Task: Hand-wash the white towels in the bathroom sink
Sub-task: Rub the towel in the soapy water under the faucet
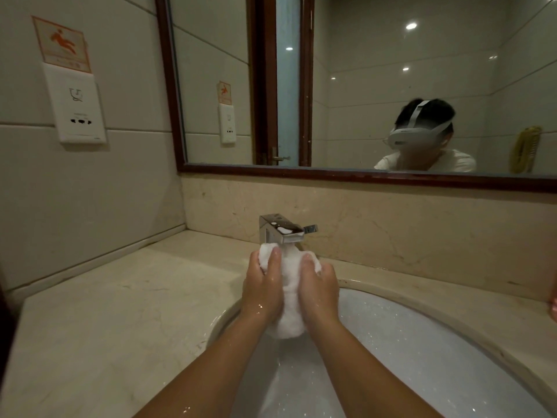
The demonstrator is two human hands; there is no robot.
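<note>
Presently 1 white towel (289, 315) is held bunched over the sink (422, 342), its long axis running from just under the faucet (283, 232) downward. It is gripped between the left hand (261, 286) and right hand (320, 289), fingers curled round it from either side at equal nearness, so a wringing twist would likely be made about that axis. Only 1 towel, 1 faucet and 1 sink are seen.
</note>
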